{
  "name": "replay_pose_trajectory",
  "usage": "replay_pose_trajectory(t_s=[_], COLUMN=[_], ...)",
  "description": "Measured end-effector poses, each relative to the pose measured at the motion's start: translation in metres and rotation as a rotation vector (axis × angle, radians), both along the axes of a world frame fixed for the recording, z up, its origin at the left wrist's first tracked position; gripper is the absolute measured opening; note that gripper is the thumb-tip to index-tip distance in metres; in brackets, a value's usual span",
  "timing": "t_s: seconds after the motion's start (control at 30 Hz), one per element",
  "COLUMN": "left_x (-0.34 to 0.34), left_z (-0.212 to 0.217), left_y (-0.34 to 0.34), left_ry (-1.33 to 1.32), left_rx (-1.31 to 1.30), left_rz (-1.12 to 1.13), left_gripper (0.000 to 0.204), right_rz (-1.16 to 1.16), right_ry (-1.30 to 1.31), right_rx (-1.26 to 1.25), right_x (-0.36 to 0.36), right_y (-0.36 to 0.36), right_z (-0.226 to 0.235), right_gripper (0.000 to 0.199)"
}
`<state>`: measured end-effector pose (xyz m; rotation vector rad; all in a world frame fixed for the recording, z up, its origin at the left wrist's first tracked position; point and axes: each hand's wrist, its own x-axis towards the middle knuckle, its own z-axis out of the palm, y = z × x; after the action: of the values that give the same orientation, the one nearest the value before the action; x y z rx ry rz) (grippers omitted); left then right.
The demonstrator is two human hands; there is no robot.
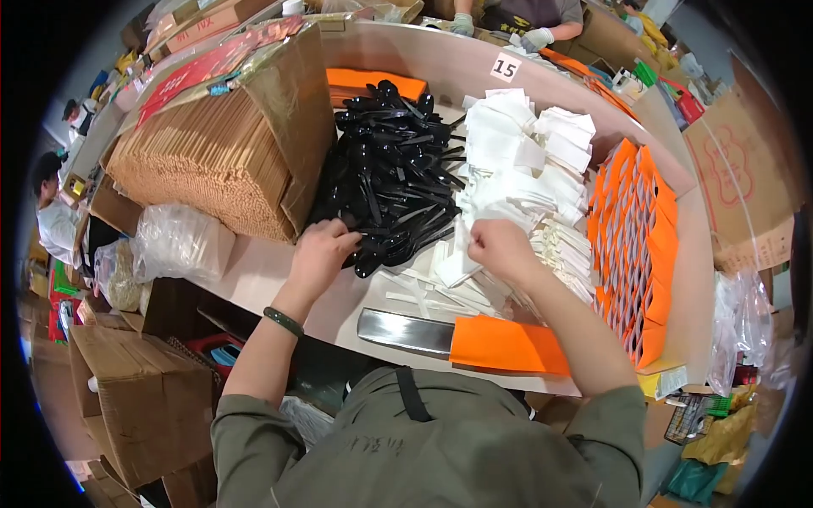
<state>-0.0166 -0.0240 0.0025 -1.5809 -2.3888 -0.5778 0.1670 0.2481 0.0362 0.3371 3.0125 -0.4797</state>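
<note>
At the near left edge of a heap of black plastic spoons (385, 169), my left hand (324, 252) has its fingers closed on a black spoon, partly hidden among the others. My right hand (503, 248) is curled shut at the near side of the white paper napkins (501, 144), pinching a white napkin (456, 258). Slim white packets (563, 254) lie beside and below that hand. Nearer me, a shiny metal strip (405, 329) has one end inside an orange paper sleeve (510, 345).
A large carton (292, 118) full of wrapped chopsticks (207, 173) stands at the left. Stacked orange sleeves (635, 254) line the right side. Across the table (326, 296), a co-worker's gloved hands (538, 39) are visible. Boxes (140, 389) stand at lower left.
</note>
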Motion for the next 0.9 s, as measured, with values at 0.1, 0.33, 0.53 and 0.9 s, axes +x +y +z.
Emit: replay_pose_trajectory(t_s=[0.1, 0.33, 0.53, 0.9], left_x=[-0.002, 0.023, 0.063, 0.137], left_z=[0.001, 0.02, 0.035, -0.035], left_y=[0.01, 0.041, 0.012, -0.002], left_ry=[0.031, 0.003, -0.494, -0.52], left_rx=[0.112, 0.295, 0.291, 0.115], left_rz=[-0.011, 0.001, -0.04, -0.195], left_gripper=[0.019, 0.015, 0.029, 0.015], right_rz=[-0.256, -0.057, 0.131, 0.445], right_ry=[0.017, -0.065, -0.018, 0.491], right_rx=[-0.414, -0.3, -0.262, -0.023], right_x=[0.015, 0.052, 0.056, 0.105], right_y=[-0.032, -0.135, -0.123, -0.1], right_z=[0.025, -0.018, -0.012, -0.024], right_gripper=[0.022, 0.017, 0.016, 0.033])
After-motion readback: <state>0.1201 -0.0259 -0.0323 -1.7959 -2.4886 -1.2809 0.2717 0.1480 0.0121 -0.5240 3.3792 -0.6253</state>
